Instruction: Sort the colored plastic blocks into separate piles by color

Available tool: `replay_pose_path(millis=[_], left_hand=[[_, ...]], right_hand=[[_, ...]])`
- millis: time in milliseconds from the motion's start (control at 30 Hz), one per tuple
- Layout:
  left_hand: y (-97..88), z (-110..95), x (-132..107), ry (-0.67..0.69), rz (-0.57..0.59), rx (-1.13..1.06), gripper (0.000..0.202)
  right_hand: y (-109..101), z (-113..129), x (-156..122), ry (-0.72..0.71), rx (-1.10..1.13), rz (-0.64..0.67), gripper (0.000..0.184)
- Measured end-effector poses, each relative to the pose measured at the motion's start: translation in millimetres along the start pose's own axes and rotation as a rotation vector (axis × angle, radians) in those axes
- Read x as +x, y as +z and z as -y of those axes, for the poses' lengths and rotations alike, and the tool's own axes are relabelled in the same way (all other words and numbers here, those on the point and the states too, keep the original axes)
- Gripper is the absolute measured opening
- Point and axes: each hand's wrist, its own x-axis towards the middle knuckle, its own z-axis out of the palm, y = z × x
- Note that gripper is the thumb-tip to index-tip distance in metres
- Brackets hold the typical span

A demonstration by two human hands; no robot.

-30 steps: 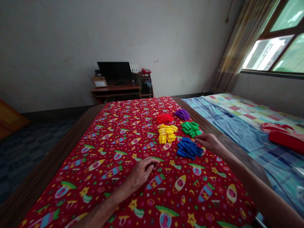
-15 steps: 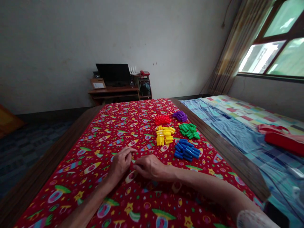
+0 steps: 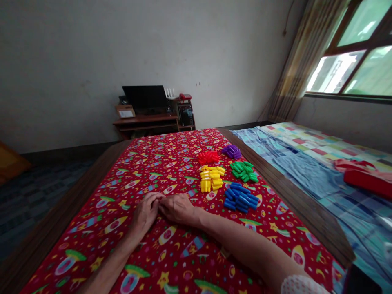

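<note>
My left hand (image 3: 146,210) rests on the red patterned cloth (image 3: 165,163) with its fingers bent and closed together. Against its fingertips lies my right hand (image 3: 178,208), fingers curled in. Anything between the two hands is hidden by the fingers. To the right of my hands are sorted heaps of small plastic tube-like pieces: yellow pieces (image 3: 211,178), blue pieces (image 3: 240,197), green pieces (image 3: 244,171), red pieces (image 3: 208,157) and purple pieces (image 3: 232,151). The yellow heap is nearest to my right hand, apart from it.
The cloth covers a dark wooden table (image 3: 318,222). A bed (image 3: 294,163) with a red bag (image 3: 366,181) adjoins on the right. A dark phone-like object (image 3: 361,281) lies at the lower right. Beyond the table stands a desk (image 3: 147,121) with a monitor (image 3: 145,98).
Both hands have shifted slightly left, and my right hand has come up against my left so the gap between their fingers has closed. The heaps lie as before.
</note>
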Motion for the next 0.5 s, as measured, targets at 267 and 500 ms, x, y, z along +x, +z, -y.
replay_pose_path(millis=[267,500], left_hand=[[1.9,6.8,0.9,0.077,-0.002,0.045,0.033],[2.5,7.7,-0.1,0.091,-0.006,0.078,0.032]], right_hand=[[-9.7,-3.2,-2.9,-0.038,0.082,0.002,0.025],[-5.3,-7.7,-1.4,-0.034,0.110,-0.027,0.028]])
